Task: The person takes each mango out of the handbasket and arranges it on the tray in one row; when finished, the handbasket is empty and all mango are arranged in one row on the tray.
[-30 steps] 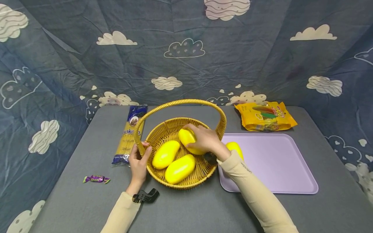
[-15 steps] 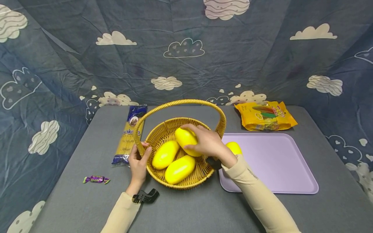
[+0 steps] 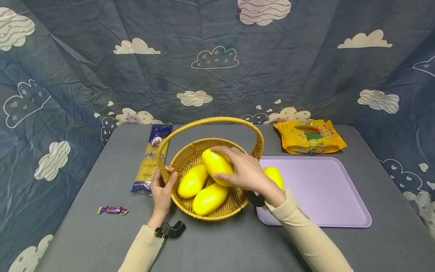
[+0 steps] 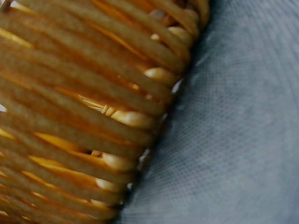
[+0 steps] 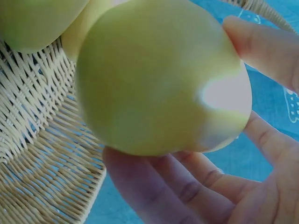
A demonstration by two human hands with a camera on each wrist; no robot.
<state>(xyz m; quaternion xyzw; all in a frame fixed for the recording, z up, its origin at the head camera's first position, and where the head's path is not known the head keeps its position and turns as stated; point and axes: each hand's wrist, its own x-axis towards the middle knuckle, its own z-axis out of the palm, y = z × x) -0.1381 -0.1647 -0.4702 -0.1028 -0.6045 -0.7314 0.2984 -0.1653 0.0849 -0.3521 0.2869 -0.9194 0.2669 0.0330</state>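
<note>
In the head view, a wicker basket [image 3: 234, 206] with a tall arched handle holds two yellow mangoes [image 3: 210, 199] lying in its bottom. My right hand [image 3: 249, 172] grips another yellow mango [image 3: 217, 165] above them, toward the basket's right side. In the right wrist view, fingers [image 5: 154, 191] and thumb lie around that mango [image 5: 159, 79]. My left hand [image 3: 162, 192] grips the basket's left side at the foot of the handle. The left wrist view shows only the basket's woven wall [image 4: 79, 107] close up and grey cloth.
A lilac tray [image 3: 326, 192] stands right of the basket, with a yellow mango [image 3: 273, 176] at its left edge, partly behind my right arm. Behind it lies a yellow packet [image 3: 310, 138]. A pasta bag [image 3: 149, 162] lies left of the basket, and a purple wrapped candy [image 3: 113, 210] nearer the front left.
My right hand has moved toward the front and right, and the mango it grips has shifted slightly left and turned. My left hand and the basket have stayed in place.
</note>
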